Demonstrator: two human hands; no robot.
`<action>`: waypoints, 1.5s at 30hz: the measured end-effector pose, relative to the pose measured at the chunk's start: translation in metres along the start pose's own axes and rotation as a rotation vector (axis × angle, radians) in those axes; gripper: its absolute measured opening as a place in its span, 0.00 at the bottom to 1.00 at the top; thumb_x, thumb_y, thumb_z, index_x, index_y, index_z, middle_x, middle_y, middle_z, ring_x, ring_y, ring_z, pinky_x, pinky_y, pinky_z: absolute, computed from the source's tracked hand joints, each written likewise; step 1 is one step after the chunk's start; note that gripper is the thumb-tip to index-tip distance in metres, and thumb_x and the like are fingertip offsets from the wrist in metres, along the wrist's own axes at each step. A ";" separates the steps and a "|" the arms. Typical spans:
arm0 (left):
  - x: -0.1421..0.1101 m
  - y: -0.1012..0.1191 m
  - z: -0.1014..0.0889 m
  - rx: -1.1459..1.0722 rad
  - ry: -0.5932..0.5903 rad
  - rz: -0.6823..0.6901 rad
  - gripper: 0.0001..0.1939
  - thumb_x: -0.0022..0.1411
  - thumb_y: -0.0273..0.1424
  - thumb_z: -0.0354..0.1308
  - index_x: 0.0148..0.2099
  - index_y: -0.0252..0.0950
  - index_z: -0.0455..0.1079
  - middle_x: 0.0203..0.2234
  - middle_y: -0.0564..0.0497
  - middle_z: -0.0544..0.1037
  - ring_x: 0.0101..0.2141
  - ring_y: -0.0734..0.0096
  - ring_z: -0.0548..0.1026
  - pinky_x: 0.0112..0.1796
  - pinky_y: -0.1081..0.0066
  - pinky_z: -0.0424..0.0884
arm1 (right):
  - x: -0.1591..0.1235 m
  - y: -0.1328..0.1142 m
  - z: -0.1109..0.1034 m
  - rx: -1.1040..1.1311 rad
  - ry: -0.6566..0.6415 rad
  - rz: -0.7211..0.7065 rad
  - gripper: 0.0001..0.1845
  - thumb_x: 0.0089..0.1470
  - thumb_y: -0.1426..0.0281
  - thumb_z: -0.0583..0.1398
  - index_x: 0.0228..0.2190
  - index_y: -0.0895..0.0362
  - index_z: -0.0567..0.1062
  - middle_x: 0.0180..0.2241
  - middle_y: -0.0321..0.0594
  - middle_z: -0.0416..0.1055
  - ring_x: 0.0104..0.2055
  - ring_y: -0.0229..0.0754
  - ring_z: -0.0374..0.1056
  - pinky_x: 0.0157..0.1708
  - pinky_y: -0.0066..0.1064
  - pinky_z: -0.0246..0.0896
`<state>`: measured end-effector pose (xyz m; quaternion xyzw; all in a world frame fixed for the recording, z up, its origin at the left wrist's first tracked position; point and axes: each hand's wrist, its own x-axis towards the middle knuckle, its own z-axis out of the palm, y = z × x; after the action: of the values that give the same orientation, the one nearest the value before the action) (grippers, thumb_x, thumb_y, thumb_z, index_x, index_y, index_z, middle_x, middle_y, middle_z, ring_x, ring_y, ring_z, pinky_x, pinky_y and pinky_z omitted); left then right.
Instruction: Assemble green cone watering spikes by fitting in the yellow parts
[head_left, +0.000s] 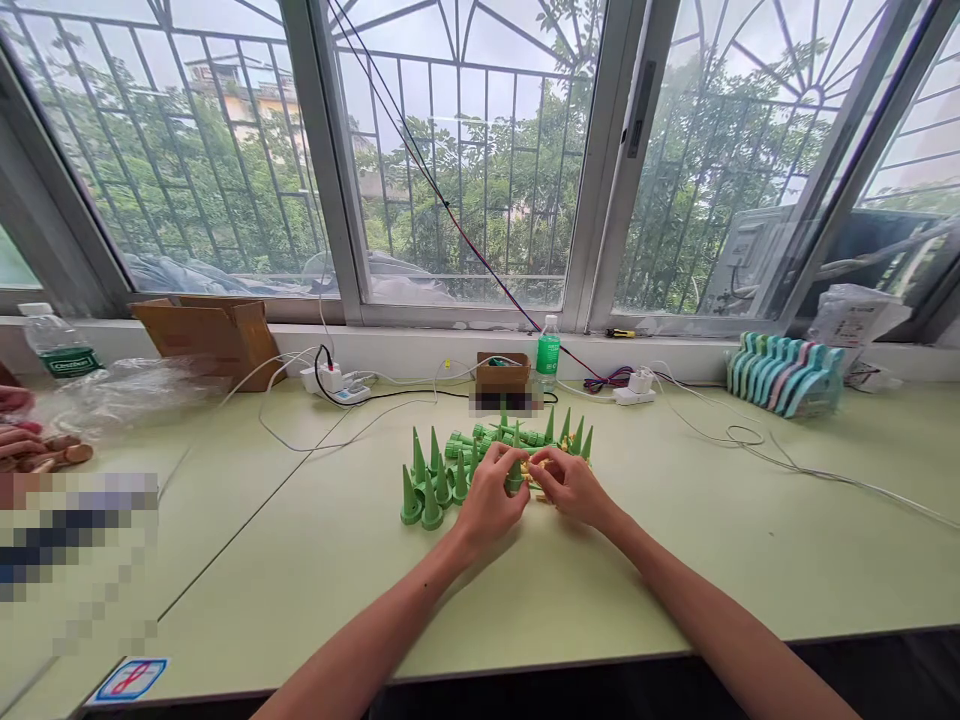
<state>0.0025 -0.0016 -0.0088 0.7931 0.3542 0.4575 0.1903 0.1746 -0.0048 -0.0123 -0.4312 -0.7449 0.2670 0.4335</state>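
My left hand (491,497) is closed around a green plastic cone (514,477), which stands upright between thumb and fingers. Close beside it, my right hand (571,486) has thumb and forefinger pinched together at the cone's side; whatever is in that pinch is too small to make out. Several green cones with round bases (431,508) stand upright to the left of my hands. Behind them, more green pieces (457,446) lie on their sides. Small yellow pieces (541,497) are scattered around my right fingers, partly hidden by them.
At the back of the table (300,590) are a small cardboard box (502,374), a green-labelled bottle (547,352), power strips and loose white cables (750,440). Light-blue plastic pieces (784,375) stand at right. Far left are a large carton (210,335), plastic wrap and another person's hand.
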 end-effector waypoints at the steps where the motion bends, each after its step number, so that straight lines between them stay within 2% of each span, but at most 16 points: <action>1: 0.000 0.000 0.000 -0.002 0.000 0.001 0.17 0.57 0.23 0.54 0.48 0.39 0.69 0.40 0.49 0.68 0.30 0.75 0.70 0.26 0.75 0.69 | 0.000 0.000 0.000 0.012 -0.007 -0.002 0.17 0.59 0.55 0.55 0.37 0.56 0.69 0.19 0.31 0.66 0.18 0.35 0.61 0.21 0.27 0.57; 7: 0.000 0.001 0.000 0.014 0.001 0.008 0.16 0.56 0.22 0.54 0.47 0.39 0.69 0.40 0.49 0.69 0.32 0.74 0.71 0.28 0.74 0.70 | -0.001 -0.001 0.000 0.043 -0.038 -0.011 0.15 0.58 0.56 0.56 0.37 0.56 0.67 0.18 0.30 0.66 0.18 0.35 0.61 0.21 0.26 0.58; 15: 0.000 0.002 -0.001 0.019 -0.004 0.002 0.16 0.57 0.22 0.54 0.47 0.39 0.69 0.41 0.48 0.69 0.32 0.73 0.71 0.28 0.74 0.70 | 0.000 0.002 0.001 0.008 -0.017 -0.021 0.15 0.61 0.57 0.54 0.33 0.56 0.69 0.17 0.32 0.66 0.18 0.35 0.60 0.21 0.26 0.54; 22: 0.000 0.002 -0.001 0.011 -0.008 -0.012 0.16 0.56 0.22 0.54 0.47 0.39 0.69 0.40 0.49 0.69 0.31 0.75 0.70 0.27 0.76 0.69 | -0.001 0.000 0.000 0.046 -0.038 0.002 0.14 0.58 0.58 0.57 0.38 0.56 0.65 0.18 0.28 0.65 0.18 0.34 0.59 0.21 0.26 0.55; 26: 0.000 0.002 -0.001 0.022 -0.008 -0.007 0.16 0.56 0.22 0.54 0.47 0.39 0.69 0.40 0.49 0.69 0.32 0.74 0.71 0.29 0.75 0.70 | -0.001 -0.001 0.000 0.064 -0.052 -0.002 0.12 0.59 0.59 0.57 0.37 0.56 0.65 0.18 0.28 0.64 0.18 0.34 0.58 0.20 0.25 0.55; 34: 0.000 0.003 -0.001 0.005 -0.011 -0.023 0.16 0.57 0.22 0.53 0.47 0.39 0.69 0.40 0.49 0.68 0.32 0.75 0.71 0.26 0.76 0.69 | 0.001 0.003 0.001 -0.014 -0.020 -0.026 0.14 0.61 0.59 0.55 0.32 0.57 0.68 0.17 0.31 0.66 0.18 0.34 0.59 0.21 0.26 0.53; 45: -0.001 0.003 0.001 0.008 -0.009 -0.029 0.16 0.56 0.22 0.53 0.47 0.39 0.69 0.40 0.50 0.68 0.32 0.75 0.71 0.27 0.76 0.70 | -0.001 -0.001 0.000 -0.016 -0.032 -0.029 0.14 0.59 0.58 0.56 0.35 0.56 0.68 0.18 0.30 0.64 0.19 0.35 0.59 0.21 0.26 0.53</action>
<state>0.0041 -0.0040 -0.0080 0.7907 0.3665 0.4499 0.1952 0.1745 -0.0063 -0.0118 -0.4193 -0.7600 0.2616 0.4221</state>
